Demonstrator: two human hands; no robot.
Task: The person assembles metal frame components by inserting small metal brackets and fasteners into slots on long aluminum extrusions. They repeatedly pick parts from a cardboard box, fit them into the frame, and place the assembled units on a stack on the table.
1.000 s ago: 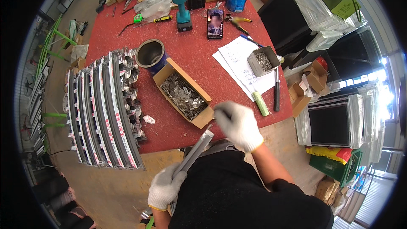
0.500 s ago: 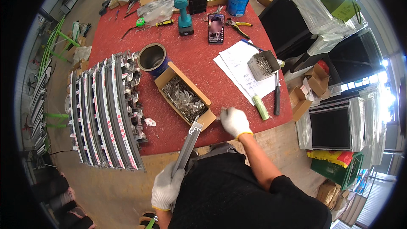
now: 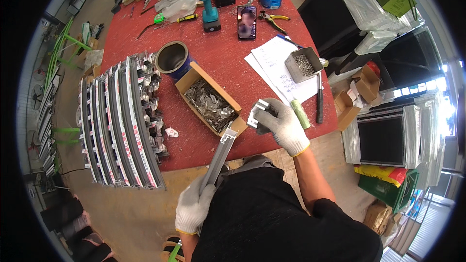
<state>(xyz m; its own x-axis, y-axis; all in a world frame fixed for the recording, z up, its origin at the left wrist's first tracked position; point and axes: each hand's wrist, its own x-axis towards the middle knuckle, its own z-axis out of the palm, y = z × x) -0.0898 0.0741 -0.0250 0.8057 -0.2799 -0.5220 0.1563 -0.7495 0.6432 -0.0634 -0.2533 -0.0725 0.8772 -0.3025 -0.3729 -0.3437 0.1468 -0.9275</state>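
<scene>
In my gloved left hand [image 3: 195, 205] is a long grey metal profile [image 3: 219, 159], gripped low and tilted. Its cut end, with a hollow section, points up at the near corner of an open cardboard box [image 3: 228, 96]. Thin metal pieces [image 3: 209, 101] fill that box. My gloved right hand [image 3: 285, 127] is closed on a small silver angled bracket [image 3: 256, 113], pinched between thumb and fingers above the table's near edge. The bracket and the profile's end are apart.
Profiles with metal fittings [image 3: 127, 126] lie side by side at the table's left. A dark round tin [image 3: 173, 59] stands behind the box. Paper sheets [image 3: 272, 65], a square tin of screws [image 3: 302, 65], a dark-handled tool [image 3: 319, 104], phone [image 3: 246, 22] and drill [image 3: 208, 7] occupy the right and back.
My right hand has lifted off the table and turned; the silver bracket now shows in its fingers. The left hand still holds the profile in nearly the same place.
</scene>
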